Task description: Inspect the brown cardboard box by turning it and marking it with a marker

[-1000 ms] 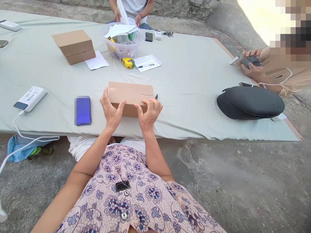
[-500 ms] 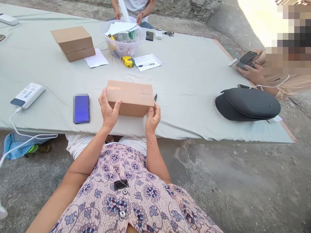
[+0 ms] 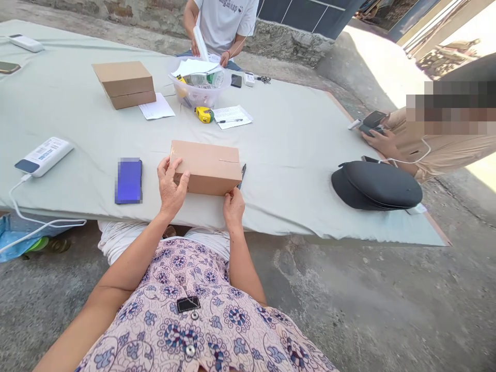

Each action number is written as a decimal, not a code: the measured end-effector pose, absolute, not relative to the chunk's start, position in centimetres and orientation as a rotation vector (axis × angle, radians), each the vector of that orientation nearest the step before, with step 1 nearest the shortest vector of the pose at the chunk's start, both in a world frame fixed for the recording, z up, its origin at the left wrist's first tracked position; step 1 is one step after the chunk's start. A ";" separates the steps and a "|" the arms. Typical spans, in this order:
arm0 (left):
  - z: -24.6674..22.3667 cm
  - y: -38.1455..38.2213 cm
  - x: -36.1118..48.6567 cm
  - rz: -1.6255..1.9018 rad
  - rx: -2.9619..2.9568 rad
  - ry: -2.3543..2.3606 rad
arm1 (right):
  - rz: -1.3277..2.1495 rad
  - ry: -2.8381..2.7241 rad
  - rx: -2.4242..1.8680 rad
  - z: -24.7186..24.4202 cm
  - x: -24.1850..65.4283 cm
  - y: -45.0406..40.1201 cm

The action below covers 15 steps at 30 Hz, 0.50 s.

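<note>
A closed brown cardboard box lies on the cloth-covered table in front of me. My left hand grips its left end, with fingers on the top and the thumb on the front face. At the lower right front corner, my right hand has its fingers pinched against the box's bottom edge. A dark pen lies just right of the box, partly hidden by it. Left of my left hand is a phone with a blue screen.
A plastic basin, tape measure, paper with a pen and an open carton stand farther back. A power bank lies left, a black case right. Two people sit at the far and right sides.
My right hand has moved left and down from the box's right end to its lower front corner. My left fingers have shifted onto the top. The camera view has tilted up.
</note>
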<state>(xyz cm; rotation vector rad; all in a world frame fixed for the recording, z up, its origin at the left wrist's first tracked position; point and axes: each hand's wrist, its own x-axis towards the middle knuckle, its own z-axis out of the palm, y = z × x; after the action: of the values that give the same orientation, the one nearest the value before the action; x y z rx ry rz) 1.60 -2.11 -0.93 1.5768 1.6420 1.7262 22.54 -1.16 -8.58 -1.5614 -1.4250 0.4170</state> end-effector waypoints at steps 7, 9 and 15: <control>-1.2 -3.1 1.5 1.808 1.401 1.610 | 0.325 -1.247 -1.426 -5.3 22.8 -2.2; -1.5 -3.3 1.6 1.807 1.364 1.586 | 0.242 -1.196 -1.380 -3.7 23.0 -2.6; -3.0 -2.8 1.4 1.653 1.311 1.563 | -0.077 -1.272 -1.185 0.5 22.6 -4.1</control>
<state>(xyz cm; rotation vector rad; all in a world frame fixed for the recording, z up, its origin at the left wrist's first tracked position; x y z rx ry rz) 1.45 -2.84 -2.98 1.3105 1.5628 1.6531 22.56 -4.07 0.49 -1.1846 -1.2721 -0.0770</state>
